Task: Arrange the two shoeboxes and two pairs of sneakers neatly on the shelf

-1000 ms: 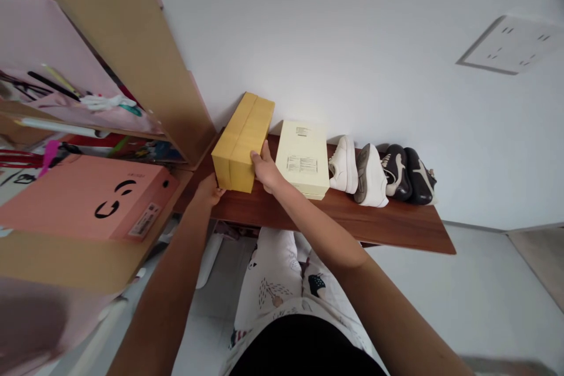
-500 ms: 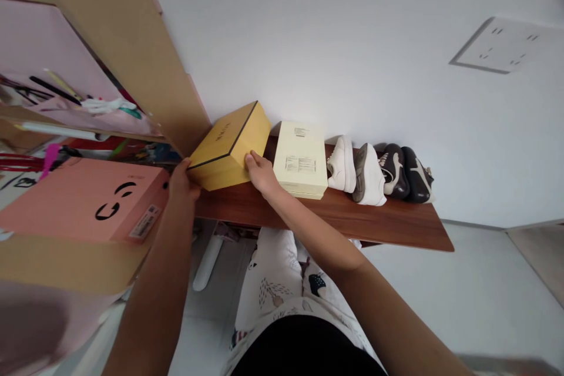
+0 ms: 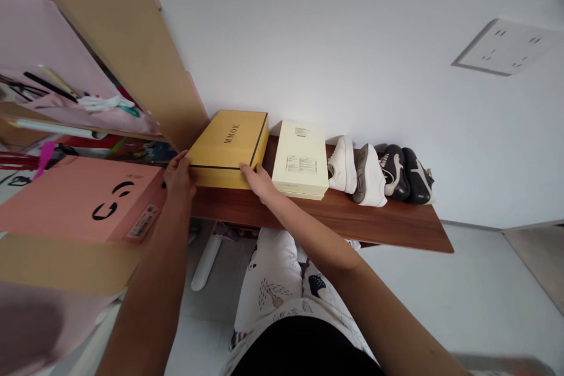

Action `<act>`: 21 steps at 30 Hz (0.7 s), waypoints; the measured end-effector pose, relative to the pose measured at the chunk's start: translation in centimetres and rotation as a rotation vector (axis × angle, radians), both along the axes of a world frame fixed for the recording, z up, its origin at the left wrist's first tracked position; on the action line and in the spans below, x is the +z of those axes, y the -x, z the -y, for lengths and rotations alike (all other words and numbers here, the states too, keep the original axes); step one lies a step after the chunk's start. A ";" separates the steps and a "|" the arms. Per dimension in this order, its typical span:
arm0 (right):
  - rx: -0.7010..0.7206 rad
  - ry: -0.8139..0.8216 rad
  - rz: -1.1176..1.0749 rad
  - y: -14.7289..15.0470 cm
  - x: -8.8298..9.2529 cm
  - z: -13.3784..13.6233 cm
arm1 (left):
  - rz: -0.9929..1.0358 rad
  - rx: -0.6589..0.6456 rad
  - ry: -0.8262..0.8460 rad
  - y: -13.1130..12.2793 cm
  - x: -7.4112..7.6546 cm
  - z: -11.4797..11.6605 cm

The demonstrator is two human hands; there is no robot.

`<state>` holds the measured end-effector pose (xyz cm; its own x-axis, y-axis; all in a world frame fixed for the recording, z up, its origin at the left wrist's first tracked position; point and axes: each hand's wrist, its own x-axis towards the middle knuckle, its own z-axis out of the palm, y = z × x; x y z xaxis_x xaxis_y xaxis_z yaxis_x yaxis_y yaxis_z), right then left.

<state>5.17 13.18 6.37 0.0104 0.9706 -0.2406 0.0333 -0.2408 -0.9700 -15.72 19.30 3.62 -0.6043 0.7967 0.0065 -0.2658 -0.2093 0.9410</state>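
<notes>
A yellow box [image 3: 229, 138] with dark trim and lettering lies at the left end of the brown wooden shelf [image 3: 374, 220], near the wall. My left hand [image 3: 178, 171] grips its left front corner, and my right hand [image 3: 259, 181] holds the right front corner with the thumb on the lid edge. Just right of it, a cream box [image 3: 301, 158] lies flat. Farther along are white shoes [image 3: 370, 176] and dark shoes [image 3: 416, 175] with light trim.
On the left, a pink box [image 3: 83, 200] sits on a tan surface beside cluttered shelving. A tan panel [image 3: 132, 29] rises at the shelf's left end. The wall bears a white socket plate [image 3: 506, 47] at the upper right.
The yellow box has tipped down from its tilted pose and now lies level on the shelf. Both hands have kept hold of it; my right hand has dropped slightly.
</notes>
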 end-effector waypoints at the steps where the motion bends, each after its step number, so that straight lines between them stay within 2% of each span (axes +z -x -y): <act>1: -0.014 0.025 -0.001 0.1 0.0 0.0 | -0.008 0.001 -0.002 0.0 -0.1 0.0; 7: -0.036 0.051 -0.028 0.3 -0.4 -0.3 | -0.008 -0.007 -0.033 -0.1 -0.9 -0.6; 12: -0.063 0.052 -0.066 0.7 -1.5 -0.9 | -0.050 -0.003 0.021 -0.1 -1.3 -1.0; 21: -0.060 0.086 -0.079 1.1 -3.3 -1.9 | -0.051 -0.034 0.012 0.3 -2.2 -1.5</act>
<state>4.08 15.05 3.07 0.0451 0.9444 -0.3255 -0.0589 -0.3228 -0.9446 -16.00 20.85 1.47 -0.5764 0.8167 0.0266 -0.2241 -0.1893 0.9560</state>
